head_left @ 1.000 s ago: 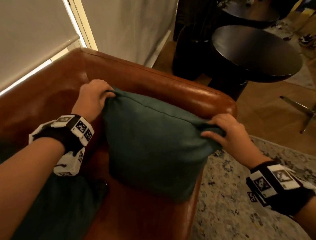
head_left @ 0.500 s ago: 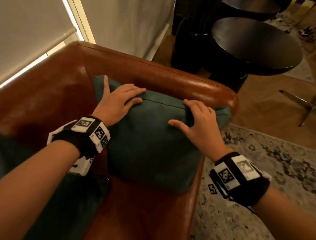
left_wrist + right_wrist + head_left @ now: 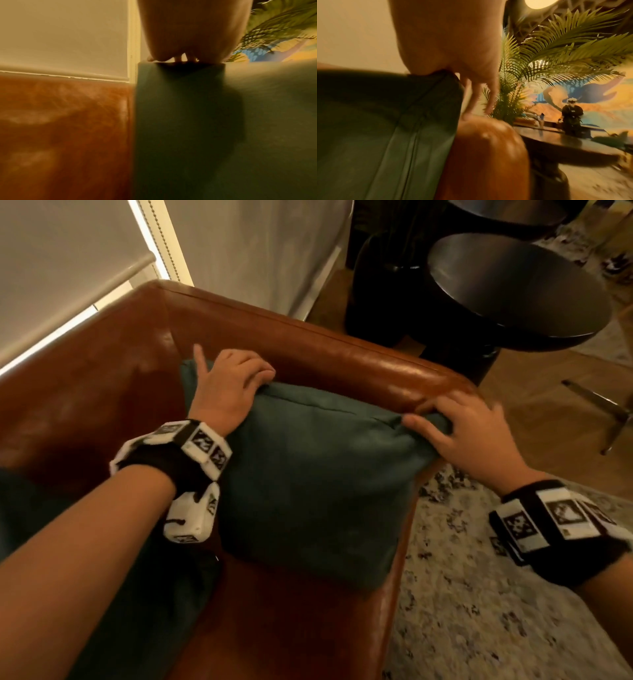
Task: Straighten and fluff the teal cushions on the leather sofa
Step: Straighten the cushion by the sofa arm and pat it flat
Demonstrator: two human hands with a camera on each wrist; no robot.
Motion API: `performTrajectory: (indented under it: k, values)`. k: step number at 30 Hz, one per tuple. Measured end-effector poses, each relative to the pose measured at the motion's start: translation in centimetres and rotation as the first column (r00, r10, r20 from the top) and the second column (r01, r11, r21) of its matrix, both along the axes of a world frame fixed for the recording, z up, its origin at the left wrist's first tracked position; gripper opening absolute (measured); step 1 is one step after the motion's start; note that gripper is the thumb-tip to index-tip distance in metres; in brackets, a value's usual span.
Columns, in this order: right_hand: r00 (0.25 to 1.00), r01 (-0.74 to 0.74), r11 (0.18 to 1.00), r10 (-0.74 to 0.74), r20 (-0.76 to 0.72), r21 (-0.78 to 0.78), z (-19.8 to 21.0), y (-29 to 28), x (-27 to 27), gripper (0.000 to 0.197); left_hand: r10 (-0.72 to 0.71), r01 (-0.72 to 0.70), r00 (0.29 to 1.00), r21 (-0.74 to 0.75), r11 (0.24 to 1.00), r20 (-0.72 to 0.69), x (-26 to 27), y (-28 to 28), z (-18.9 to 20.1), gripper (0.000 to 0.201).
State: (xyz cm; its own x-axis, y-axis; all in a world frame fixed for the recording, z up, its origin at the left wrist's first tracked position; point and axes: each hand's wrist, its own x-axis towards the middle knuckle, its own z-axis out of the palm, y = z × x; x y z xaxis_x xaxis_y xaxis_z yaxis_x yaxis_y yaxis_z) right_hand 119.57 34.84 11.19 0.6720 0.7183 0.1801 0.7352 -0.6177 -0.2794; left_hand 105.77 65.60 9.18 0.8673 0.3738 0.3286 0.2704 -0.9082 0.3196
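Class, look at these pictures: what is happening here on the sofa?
A person is settling a teal cushion into the corner of a brown leather sofa. The left hand rests on its top left corner and the right hand presses its top right corner by the armrest. A second teal cushion lies lower left.

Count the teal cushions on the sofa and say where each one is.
2. One teal cushion stands in the sofa corner, both hands at its top edge. A second cushion lies lower left, under the left forearm. Others may be out of frame.
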Motion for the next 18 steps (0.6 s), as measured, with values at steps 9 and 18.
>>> performTrajectory:
  k: [9, 18]
  values:
    - [0.98, 0.145, 0.868, -0.061, -0.188, 0.474, -3.0, -4.1, -1.8, 0.026, -0.094, 0.09, 0.992, 0.05, 0.995, 0.079, -2.8, 4.0, -0.2, 0.03]
    - [0.629, 0.704, 0.426, 0.0, -0.778, 0.569, -8.6, -2.5, -7.7, 0.061, 0.348, -0.144, 0.846, -0.455, 0.879, 0.404, -3.2, 0.6, -3.8, 0.058]
